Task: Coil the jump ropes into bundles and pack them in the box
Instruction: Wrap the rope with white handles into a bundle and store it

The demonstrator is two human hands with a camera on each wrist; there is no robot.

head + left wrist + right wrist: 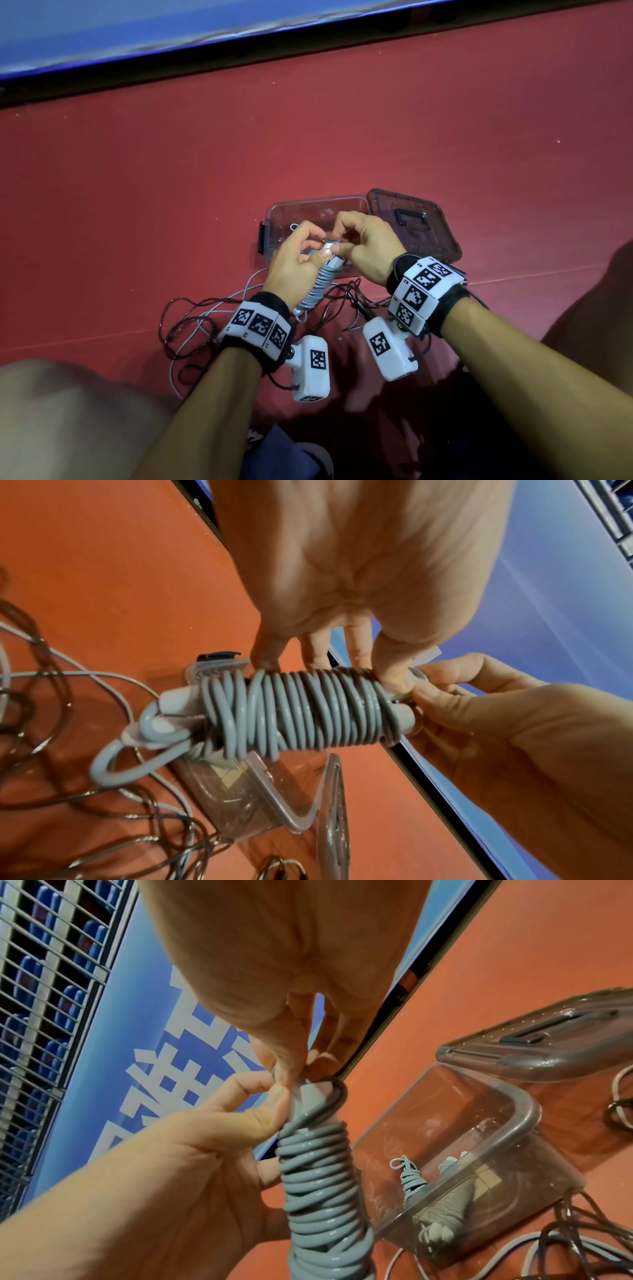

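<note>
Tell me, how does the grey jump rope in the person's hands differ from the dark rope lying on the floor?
The grey jump rope is wound in tight turns round its pale handles; the dark rope lies in loose, tangled loops. The grey one is held off the red floor by the left hand and right hand, above the clear box; the dark one rests untouched on the floor. Both are thin cords outside the box.
</note>
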